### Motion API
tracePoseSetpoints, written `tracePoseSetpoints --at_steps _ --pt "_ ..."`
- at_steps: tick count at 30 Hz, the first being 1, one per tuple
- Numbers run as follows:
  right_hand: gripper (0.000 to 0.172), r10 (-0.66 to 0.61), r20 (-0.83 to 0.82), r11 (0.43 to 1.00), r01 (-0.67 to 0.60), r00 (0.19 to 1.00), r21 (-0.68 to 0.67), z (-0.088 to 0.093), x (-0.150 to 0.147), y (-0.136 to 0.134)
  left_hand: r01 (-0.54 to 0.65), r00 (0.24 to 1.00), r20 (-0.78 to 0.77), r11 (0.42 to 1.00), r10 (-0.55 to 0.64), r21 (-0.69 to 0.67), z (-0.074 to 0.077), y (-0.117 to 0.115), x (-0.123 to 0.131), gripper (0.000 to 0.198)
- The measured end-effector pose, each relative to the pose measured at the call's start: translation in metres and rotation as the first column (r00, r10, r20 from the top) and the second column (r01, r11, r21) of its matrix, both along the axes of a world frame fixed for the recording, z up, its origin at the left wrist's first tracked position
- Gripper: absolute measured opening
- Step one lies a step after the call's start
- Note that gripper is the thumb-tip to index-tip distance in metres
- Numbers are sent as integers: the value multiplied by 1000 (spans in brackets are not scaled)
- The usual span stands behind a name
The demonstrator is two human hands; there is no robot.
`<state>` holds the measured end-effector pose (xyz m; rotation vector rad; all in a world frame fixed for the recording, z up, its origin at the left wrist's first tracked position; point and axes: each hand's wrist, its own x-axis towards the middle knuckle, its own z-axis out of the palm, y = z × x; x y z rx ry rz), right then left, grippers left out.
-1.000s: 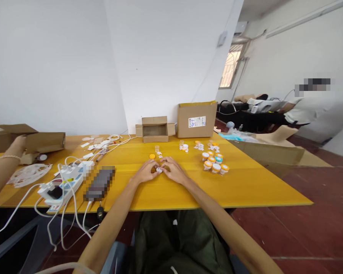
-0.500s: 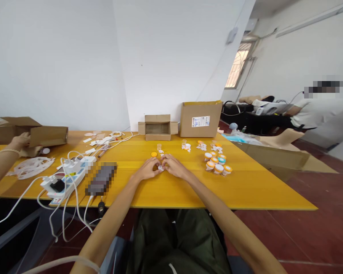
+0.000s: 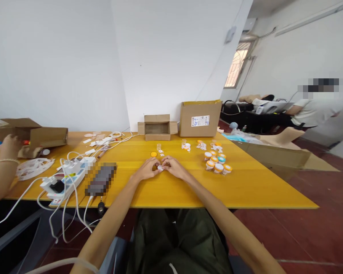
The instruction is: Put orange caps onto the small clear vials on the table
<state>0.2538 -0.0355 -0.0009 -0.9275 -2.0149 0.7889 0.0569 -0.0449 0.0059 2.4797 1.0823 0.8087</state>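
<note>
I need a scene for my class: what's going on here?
At a yellow table, a person's left hand and right hand hold a small round white piece between them. Just beyond are an orange lid and a small clear container; lidded jars stand clustered to the right. At far left, a co-worker's hand is at an open cardboard box.

Small white disc [image 3: 160,168] between the fingers of both hands

The disc is pale and roughly round, its broad face partly visible from above. It appears slightly left of centre and below mid-height in the frame, over the yellow-brown tabletop [image 3: 171,194]. The left hand [image 3: 147,169] grips it from the left of the frame, the right hand [image 3: 174,168] from the right; their fingers cover parts of its edge. Surface detail is too small to resolve, and whether its underside touches the wood cannot be determined.
</note>
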Motion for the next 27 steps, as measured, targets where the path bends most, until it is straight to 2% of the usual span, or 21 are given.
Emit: tracePoseSetpoints --at_steps 15,27 --pt "10 -4 -123 995 -9 992 -102 -9 -1 2 -3 1000 0 1000 3 7 6 -3 1 14" --pt "9 -28 -67 997 23 997 -79 -6 -3 1 -14 1000 0 1000 14 -8 7 -3 2 17"
